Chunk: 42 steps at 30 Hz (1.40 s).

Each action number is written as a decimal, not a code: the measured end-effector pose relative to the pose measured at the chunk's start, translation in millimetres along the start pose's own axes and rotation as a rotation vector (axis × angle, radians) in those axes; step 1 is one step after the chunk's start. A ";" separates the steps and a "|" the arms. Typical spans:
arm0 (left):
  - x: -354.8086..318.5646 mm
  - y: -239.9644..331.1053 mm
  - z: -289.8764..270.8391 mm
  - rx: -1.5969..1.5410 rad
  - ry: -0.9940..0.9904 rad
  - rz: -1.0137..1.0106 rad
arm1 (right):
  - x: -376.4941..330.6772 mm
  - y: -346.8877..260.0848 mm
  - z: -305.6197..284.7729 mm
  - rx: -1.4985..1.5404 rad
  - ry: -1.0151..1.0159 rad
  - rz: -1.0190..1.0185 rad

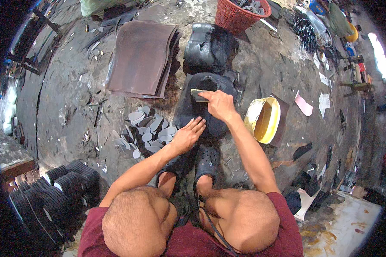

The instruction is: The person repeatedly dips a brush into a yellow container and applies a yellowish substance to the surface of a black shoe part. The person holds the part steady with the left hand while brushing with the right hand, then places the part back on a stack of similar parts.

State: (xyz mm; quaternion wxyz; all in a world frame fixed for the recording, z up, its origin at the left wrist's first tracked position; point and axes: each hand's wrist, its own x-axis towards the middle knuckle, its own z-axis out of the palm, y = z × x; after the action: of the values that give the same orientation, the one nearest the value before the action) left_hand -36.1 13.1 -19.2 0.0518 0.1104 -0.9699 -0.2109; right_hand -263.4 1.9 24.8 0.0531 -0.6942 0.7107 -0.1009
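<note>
My right hand [220, 104] pinches a small flat, pale greenish-grey spreader-like piece [197, 95], its index finger stretched along it. The piece rests over a dark patch on a black sheet [185, 107] in front of me. Flat on the sheet's near part lies my left hand [188, 134], fingers extended and holding nothing. Just right of the sheet stands a cut-open yellow container [269, 133] with something amber-brown inside. To the left, beside my left hand, is a loose heap of grey oval foam cutouts [149, 130].
A stack of brown sheets [143, 58] lies beyond the cutouts. Past the black sheet sits a shiny black block-like bundle [206, 47], with a red basket [240, 17] behind it. Stacked black sole-shaped pieces [45, 195] stand at lower left. Scraps [303, 103] litter the floor at right.
</note>
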 end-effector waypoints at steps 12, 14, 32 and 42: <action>1.6 7.7 3.9 0.062 -0.007 -0.039 | 35.8 3.3 -6.9 0.003 -0.198 0.037; 8.2 1.1 3.3 0.094 0.053 -0.083 | 50.4 -13.8 -29.8 0.034 -0.299 0.119; 25.7 39.3 -3.5 -0.060 -0.098 -0.335 | 28.4 -74.3 -8.1 0.104 -0.560 -0.276; 12.6 44.7 5.0 -0.024 0.056 -0.111 | 15.9 -34.8 -12.4 0.003 -0.220 -0.068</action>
State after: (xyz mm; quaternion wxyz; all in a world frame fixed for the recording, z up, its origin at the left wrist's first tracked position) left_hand -57.7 51.8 -4.2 0.0685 0.1690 -0.9578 -0.2220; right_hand -232.5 -13.6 45.4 0.1282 -0.7245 0.6767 -0.0270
